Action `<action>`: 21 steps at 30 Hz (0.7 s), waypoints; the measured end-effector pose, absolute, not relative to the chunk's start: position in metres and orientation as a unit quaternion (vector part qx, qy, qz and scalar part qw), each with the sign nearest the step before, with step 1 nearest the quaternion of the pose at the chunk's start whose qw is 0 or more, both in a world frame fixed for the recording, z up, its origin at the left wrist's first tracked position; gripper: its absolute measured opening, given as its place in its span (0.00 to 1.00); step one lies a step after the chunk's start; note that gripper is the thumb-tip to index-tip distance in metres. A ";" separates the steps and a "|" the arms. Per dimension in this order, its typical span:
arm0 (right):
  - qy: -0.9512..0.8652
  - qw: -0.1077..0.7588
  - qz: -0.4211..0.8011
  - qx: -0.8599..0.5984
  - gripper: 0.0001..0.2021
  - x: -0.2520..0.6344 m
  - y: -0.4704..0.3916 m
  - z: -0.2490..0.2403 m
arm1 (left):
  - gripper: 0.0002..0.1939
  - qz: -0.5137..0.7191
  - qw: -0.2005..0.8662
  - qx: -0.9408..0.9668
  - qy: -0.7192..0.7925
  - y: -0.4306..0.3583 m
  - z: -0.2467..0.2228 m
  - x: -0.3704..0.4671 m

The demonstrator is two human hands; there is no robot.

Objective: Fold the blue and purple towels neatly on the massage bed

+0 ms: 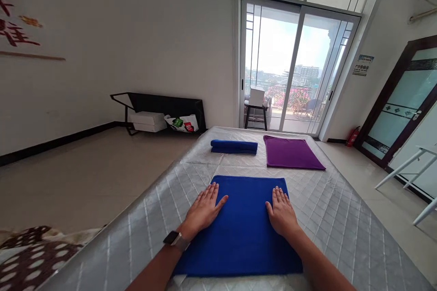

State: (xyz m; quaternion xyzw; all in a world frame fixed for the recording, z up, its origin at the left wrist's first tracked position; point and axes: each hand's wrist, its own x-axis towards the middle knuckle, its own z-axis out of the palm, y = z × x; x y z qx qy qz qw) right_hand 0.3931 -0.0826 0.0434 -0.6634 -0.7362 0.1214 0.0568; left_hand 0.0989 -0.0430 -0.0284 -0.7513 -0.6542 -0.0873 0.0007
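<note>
A blue cloth (244,232) lies spread flat on the mattress in front of me. My left hand (205,207) rests palm down on its left edge, fingers stretched out and the thumb pointing inward. On the right edge, my right hand (282,211) also lies flat with the fingers extended. Neither hand grips anything. Farther back is a rolled blue cloth (234,147), and to the right of that roll a purple cloth (293,153) is laid out flat.
The silvery quilted mattress (153,227) carries all the cloths. A brown dotted blanket (37,254) is at lower left. By the far wall, a black frame (164,102) stands over a white box (147,121) and a bag (181,122). A white-legged stool (414,163) stands right.
</note>
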 end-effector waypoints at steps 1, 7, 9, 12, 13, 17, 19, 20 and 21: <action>-0.735 0.056 0.124 -0.664 0.33 0.393 -0.083 0.044 | 0.38 -0.083 0.002 -0.744 -0.663 -0.042 -0.029 0.092; -0.736 0.072 0.134 -0.660 0.33 0.393 -0.082 0.042 | 0.35 -0.122 0.042 -0.758 -0.639 -0.048 0.000 0.098; -0.736 0.084 0.130 -0.659 0.33 0.393 -0.082 0.040 | 0.31 -0.143 0.006 -0.800 -0.582 -0.057 0.015 0.129; -0.740 0.086 0.119 -0.657 0.32 0.393 -0.082 0.039 | 0.25 -0.151 -0.048 -0.875 -0.457 -0.072 0.026 0.184; -0.743 0.082 0.115 -0.654 0.32 0.394 -0.082 0.039 | 0.24 -0.152 -0.055 -0.889 -0.427 -0.077 0.026 0.199; -0.754 0.079 0.104 -0.644 0.31 0.394 -0.083 0.039 | 0.26 -0.157 -0.047 -0.901 -0.403 -0.083 0.009 0.225; -0.751 0.083 0.109 -0.646 0.31 0.393 -0.083 0.040 | 0.27 -0.150 -0.034 -0.895 -0.419 -0.081 0.001 0.220; -0.748 0.084 0.113 -0.649 0.32 0.393 -0.083 0.040 | 0.27 -0.146 -0.026 -0.893 -0.426 -0.080 -0.001 0.215; -0.746 0.084 0.117 -0.651 0.32 0.393 -0.083 0.040 | 0.27 -0.142 -0.019 -0.891 -0.432 -0.079 -0.002 0.210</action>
